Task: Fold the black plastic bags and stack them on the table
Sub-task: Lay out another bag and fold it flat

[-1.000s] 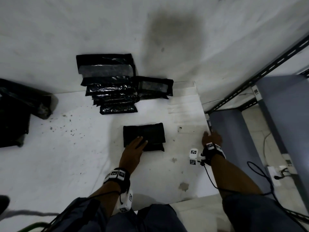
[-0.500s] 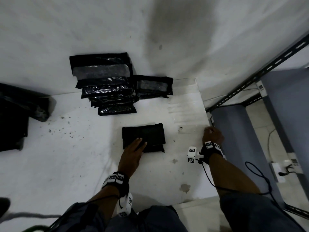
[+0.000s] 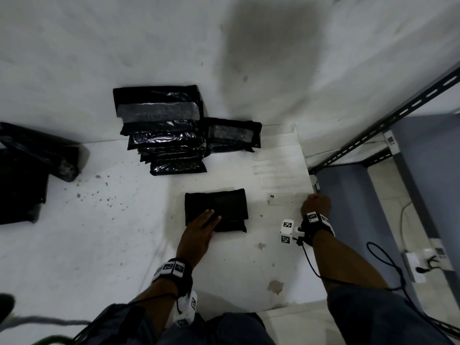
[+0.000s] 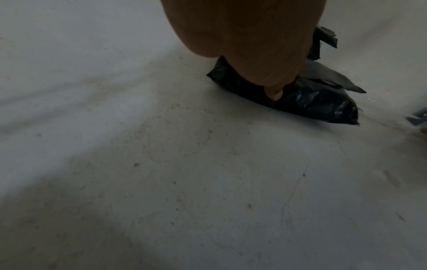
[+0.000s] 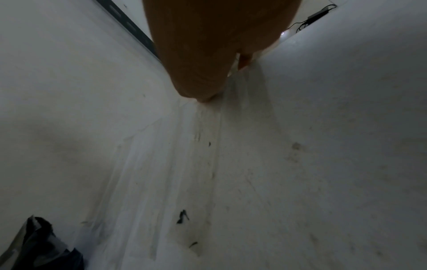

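The left hand [image 3: 199, 230] lay flat, fingers straight, on the folded bag [image 3: 216, 210] in the middle of the white bench [image 3: 99, 245]. The right hand [image 3: 316, 204] rested at the bench's right edge; whether it gripped anything I could not tell. The stack of folded bags [image 3: 164, 135] stood farther back against the wall.

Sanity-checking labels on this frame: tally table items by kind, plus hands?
Single folded bag, under the left hand: 1
Stacks of folded bags, the tall stack and the short stack: 2 (bags per stack not countable)
Loose heap of black bags, far left: 1
Hands, counting the right hand at the table edge: 2
Total: 6
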